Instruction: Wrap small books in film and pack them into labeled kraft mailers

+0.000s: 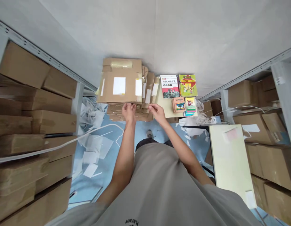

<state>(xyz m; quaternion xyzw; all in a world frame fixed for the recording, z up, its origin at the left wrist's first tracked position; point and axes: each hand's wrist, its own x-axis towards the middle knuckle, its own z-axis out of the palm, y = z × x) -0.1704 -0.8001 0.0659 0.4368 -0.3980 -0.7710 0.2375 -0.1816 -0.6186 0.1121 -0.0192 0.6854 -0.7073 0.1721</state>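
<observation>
Your landmark is the stack of flattened brown cardboard boxes (pixel 130 116), lying in front of you; what supports it is hidden. A flattened brown cardboard box with clear tape along its far edge (pixel 109 91) lies on top of the stack and bears a white rectangular paper label (pixel 119 85). Your left hand (pixel 129 112) is at the stack's near edge with its fingers curled; you cannot tell from here whether they grip the cardboard. Your right hand (pixel 157 112) is at the stack's near right part, thumb and fingertips narrowly spaced; whether it pinches an edge cannot be told.

Just right of the stack you have a cream-topped bench (pixel 167 110). On it, farther from you, are a white-and-pink book (pixel 169 82) and a yellow-and-green book (pixel 188 85); nearer are small orange-brown books (pixel 178 105). Left of the stack, below it, white paper sheets (pixel 90 168) litter the blue floor (pixel 112 182).
</observation>
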